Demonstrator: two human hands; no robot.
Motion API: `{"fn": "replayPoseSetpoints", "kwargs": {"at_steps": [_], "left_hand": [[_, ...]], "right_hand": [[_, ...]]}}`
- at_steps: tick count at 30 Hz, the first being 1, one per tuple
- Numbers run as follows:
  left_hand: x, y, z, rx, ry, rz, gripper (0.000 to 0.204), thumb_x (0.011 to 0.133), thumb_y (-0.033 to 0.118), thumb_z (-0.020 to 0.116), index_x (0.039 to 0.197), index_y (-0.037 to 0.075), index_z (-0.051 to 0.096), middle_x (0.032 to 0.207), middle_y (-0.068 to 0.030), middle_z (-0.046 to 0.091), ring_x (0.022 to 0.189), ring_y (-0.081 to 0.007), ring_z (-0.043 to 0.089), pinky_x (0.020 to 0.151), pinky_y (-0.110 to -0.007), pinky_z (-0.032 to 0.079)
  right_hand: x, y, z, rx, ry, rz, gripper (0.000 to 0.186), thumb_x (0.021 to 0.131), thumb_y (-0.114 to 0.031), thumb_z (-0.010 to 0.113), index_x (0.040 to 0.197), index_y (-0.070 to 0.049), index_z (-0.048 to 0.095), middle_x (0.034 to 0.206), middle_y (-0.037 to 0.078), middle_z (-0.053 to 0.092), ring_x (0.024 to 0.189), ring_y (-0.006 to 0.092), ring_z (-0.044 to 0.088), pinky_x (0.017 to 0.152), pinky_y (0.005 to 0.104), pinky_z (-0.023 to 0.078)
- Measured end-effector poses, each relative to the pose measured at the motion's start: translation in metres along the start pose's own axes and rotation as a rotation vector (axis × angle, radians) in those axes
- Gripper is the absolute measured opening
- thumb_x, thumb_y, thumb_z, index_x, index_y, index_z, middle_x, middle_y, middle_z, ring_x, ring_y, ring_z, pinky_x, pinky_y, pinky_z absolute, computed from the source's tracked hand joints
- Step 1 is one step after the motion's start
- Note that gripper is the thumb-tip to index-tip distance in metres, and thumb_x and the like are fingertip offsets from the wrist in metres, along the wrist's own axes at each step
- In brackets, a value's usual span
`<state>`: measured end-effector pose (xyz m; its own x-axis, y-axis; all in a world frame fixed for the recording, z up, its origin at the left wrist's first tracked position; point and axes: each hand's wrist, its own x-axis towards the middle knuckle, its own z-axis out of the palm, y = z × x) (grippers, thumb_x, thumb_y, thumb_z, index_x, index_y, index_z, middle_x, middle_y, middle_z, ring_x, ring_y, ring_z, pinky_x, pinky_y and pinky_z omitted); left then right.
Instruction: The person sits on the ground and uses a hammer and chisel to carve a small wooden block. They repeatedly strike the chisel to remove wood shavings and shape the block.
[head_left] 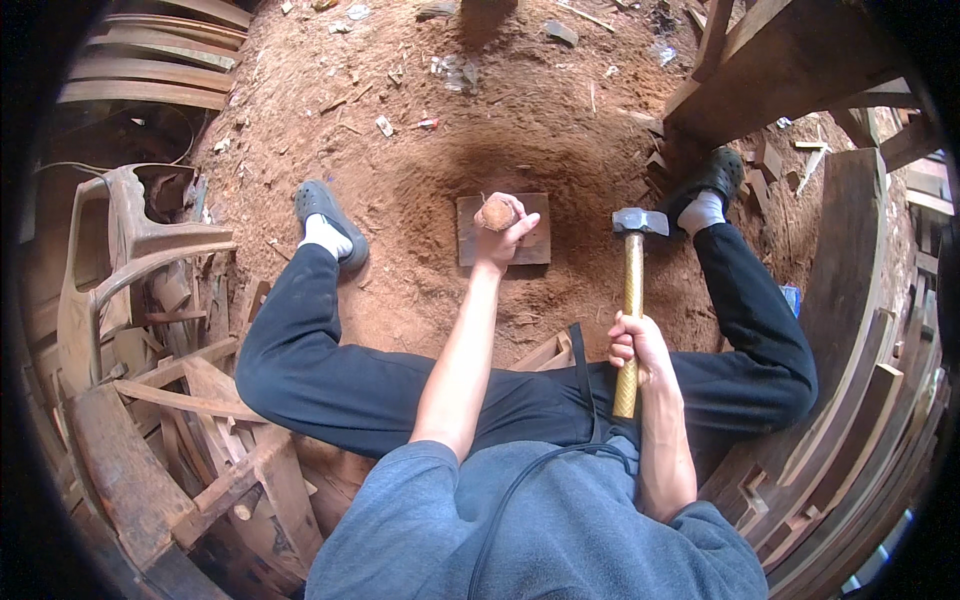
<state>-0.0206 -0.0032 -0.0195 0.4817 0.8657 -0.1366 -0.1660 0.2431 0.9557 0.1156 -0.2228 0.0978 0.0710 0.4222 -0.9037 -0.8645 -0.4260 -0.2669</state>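
Note:
My left hand (512,235) is closed around an upright round brown piece (496,213), seen from its rough, blunt top end. Its lower part is hidden, so I cannot tell its kind or whether it touches the board. Below that hand, a square wooden board (475,247) lies on the sawdust-covered ground. My right hand (640,345) grips a hammer by its yellow patterned handle (633,280). The grey metal hammer head (640,222) points away from me, to the right of the board.
Sawdust (400,290) covers the ground between my spread legs. A broken brown chair frame (110,240) and wood offcuts (215,400) lie at left. Long planks (840,290) lean along the right side, and a heavy timber beam (780,70) crosses the upper right.

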Motion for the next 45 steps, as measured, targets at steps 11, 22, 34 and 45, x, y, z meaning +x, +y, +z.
{"fn": "replayPoseSetpoints", "kwargs": {"at_steps": [11, 22, 34, 45], "left_hand": [[0.005, 0.001, 0.007, 0.019, 0.027, 0.014, 0.026, 0.072, -0.001, 0.075, 0.081, 0.01, 0.053, 0.075, 0.0017, 0.056, 0.07, -0.0073, 0.054, 0.066, -0.024, 0.045], [0.008, -0.008, 0.008, -0.013, 0.015, -0.006, 0.029, 0.073, -0.004, 0.074, 0.085, 0.011, 0.052, 0.077, 0.0015, 0.055, 0.074, -0.0078, 0.053, 0.07, -0.024, 0.046], [0.007, -0.008, 0.011, 0.102, 0.011, 0.059, 0.027, 0.072, 0.0, 0.077, 0.082, 0.01, 0.053, 0.077, 0.0012, 0.058, 0.072, -0.0072, 0.054, 0.065, -0.024, 0.046], [0.009, -0.014, 0.009, 0.081, 0.043, 0.059, 0.024, 0.072, 0.003, 0.077, 0.081, 0.009, 0.055, 0.074, 0.0027, 0.057, 0.07, -0.0067, 0.054, 0.066, -0.024, 0.045]], "right_hand": [[0.001, 0.003, -0.002, -0.038, 0.006, -0.003, 0.011, 0.083, -0.005, 0.054, 0.082, -0.008, 0.043, 0.054, -0.004, 0.038, 0.038, 0.0048, 0.036, 0.034, 0.0246, 0.037], [0.002, 0.002, -0.003, -0.055, 0.006, -0.01, 0.012, 0.083, -0.005, 0.054, 0.081, -0.008, 0.042, 0.055, -0.003, 0.039, 0.038, 0.0049, 0.038, 0.035, 0.0243, 0.039], [0.003, 0.003, -0.003, -0.065, 0.009, -0.011, 0.013, 0.079, -0.003, 0.055, 0.077, -0.007, 0.042, 0.056, -0.002, 0.041, 0.039, 0.0058, 0.04, 0.035, 0.0256, 0.04], [0.002, 0.002, -0.002, -0.075, 0.01, -0.003, 0.013, 0.077, -0.002, 0.055, 0.074, -0.006, 0.043, 0.055, -0.002, 0.041, 0.039, 0.0061, 0.04, 0.035, 0.0257, 0.039]]}}
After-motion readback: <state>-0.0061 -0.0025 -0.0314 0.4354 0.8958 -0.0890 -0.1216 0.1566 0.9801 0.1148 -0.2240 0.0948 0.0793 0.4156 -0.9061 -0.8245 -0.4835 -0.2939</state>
